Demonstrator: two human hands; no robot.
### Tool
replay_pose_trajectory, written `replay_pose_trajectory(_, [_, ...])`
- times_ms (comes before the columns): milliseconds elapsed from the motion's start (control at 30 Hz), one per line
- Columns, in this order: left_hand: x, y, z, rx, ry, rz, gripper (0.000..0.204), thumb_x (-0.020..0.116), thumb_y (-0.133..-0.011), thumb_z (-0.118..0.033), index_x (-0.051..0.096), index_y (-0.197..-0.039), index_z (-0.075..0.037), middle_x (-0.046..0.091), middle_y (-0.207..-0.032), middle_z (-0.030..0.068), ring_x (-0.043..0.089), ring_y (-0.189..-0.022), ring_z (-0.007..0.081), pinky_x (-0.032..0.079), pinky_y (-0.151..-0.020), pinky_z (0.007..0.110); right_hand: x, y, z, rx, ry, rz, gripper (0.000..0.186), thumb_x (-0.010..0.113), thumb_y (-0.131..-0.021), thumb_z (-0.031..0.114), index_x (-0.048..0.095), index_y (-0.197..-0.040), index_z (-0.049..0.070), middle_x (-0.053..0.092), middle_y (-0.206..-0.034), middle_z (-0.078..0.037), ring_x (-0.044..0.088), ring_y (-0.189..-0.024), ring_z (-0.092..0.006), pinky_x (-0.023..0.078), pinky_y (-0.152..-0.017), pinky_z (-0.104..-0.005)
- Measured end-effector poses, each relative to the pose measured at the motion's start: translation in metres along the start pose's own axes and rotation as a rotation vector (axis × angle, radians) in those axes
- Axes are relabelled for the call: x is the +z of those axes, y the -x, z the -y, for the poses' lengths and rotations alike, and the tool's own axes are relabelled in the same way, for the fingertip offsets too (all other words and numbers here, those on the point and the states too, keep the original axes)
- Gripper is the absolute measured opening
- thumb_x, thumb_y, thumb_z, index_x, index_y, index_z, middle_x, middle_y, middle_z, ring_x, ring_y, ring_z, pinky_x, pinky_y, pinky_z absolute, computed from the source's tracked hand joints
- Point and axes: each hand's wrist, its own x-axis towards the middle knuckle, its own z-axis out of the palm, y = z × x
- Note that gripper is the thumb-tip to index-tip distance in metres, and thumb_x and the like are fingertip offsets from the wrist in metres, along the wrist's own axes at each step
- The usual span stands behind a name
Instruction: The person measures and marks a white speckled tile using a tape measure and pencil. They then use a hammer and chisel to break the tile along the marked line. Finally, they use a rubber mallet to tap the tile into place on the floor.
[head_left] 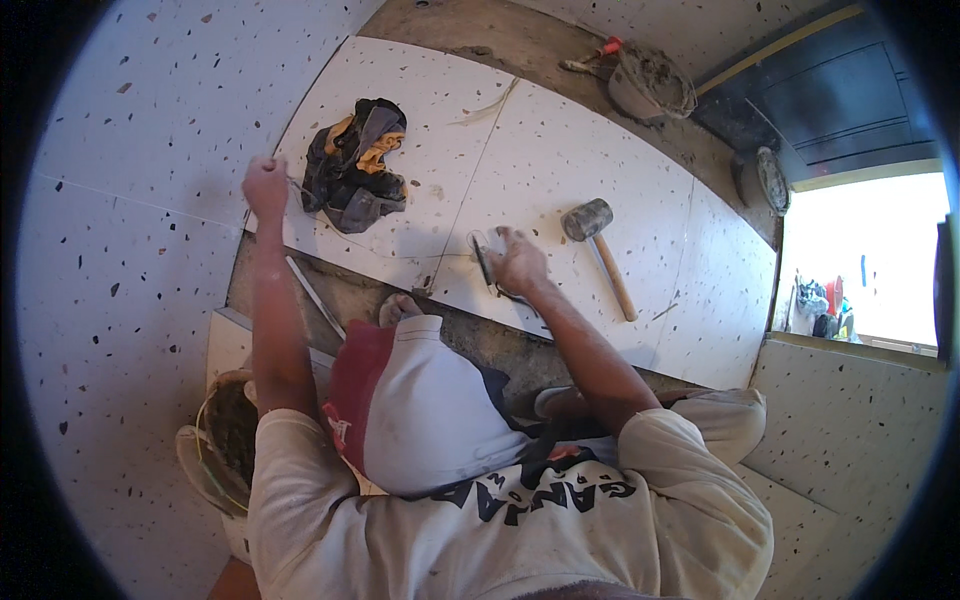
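My left hand [266,188] is raised beside the speckled wall, its fingers closed in a pinch. A thin string [385,256] appears to run from it, sagging over the white speckled slab [430,90], toward my right hand [522,264]. The right hand is low over the slab, fingers curled on a narrow dark-and-pale object [484,262] whose kind I cannot make out. To its right lies a mallet [605,250] with a grey-black head and wooden handle. A bundled dark and orange cloth [358,165] rests on the slab near my left hand.
A mortar-filled bucket [228,430] stands at my lower left. Another mortar tub [650,85] sits at the far side, with a red-handled tool [605,50] beside it. A pale strip [314,292] lies near my knee. A bright opening [865,260] is at right.
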Motion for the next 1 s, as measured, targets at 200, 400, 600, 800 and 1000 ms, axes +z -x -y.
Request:
replay_pose_trajectory(200, [0.032,0.05,-0.054,0.032,0.249,0.287,0.032,0.065,-0.086,-0.034,0.065,-0.085,-0.002,0.065,-0.075,0.0151,0.064,-0.071,0.0324,0.049,-0.069,0.041,-0.065,-0.017,-0.084,0.16,-0.118,-0.322,0.04,0.063,-0.087,0.032,0.06,-0.118,0.006,0.066,-0.109,-0.018,0.064,-0.102,-0.0302,0.05,-0.088,-0.0399])
replay_pose_trajectory(400, [0.061,0.119,-0.132,0.098,0.506,0.746,0.031,0.061,-0.09,-0.034,0.068,-0.09,-0.003,0.062,-0.068,0.0096,0.061,-0.063,0.0214,0.047,-0.063,0.036,-0.064,-0.001,-0.074,0.032,-0.325,-0.319,0.038,0.063,-0.089,0.025,0.06,-0.12,0.004,0.068,-0.106,-0.019,0.068,-0.093,-0.0296,0.052,-0.084,-0.0383])
replay_pose_trajectory(600, [0.02,0.177,-0.214,0.003,0.839,1.415,0.033,0.058,-0.093,-0.034,0.067,-0.085,-0.003,0.05,-0.059,-0.0025,0.041,-0.049,0.0057,0.032,-0.045,0.024,-0.084,0.019,0.017,-0.084,-0.665,-0.078,0.035,0.062,-0.089,0.024,0.061,-0.12,0.007,0.067,-0.105,-0.016,0.065,-0.093,-0.0279,0.051,-0.084,-0.0382])
replay_pose_trajectory(800, [-0.007,0.179,-0.221,-0.11,0.871,1.609,0.036,0.059,-0.094,-0.036,0.064,-0.08,-0.004,0.051,-0.06,-0.0023,0.041,-0.047,0.0062,0.031,-0.043,0.024,-0.094,0.03,0.021,-0.253,-0.641,-0.015,0.029,0.065,-0.088,0.026,0.067,-0.109,0.006,0.067,-0.103,-0.014,0.065,-0.09,-0.0256,0.051,-0.081,-0.0366])
replay_pose_trajectory(1000, [-0.028,0.175,-0.215,-0.095,0.787,1.629,0.034,0.06,-0.092,-0.035,0.065,-0.081,-0.003,0.053,-0.061,-0.0008,0.045,-0.049,0.0082,0.035,-0.046,0.024,-0.098,0.039,0.022,-0.246,-0.635,0.117,0.03,0.066,-0.087,0.028,0.068,-0.104,0.004,0.069,-0.094,-0.013,0.066,-0.087,-0.0235,0.051,-0.078,-0.0347])
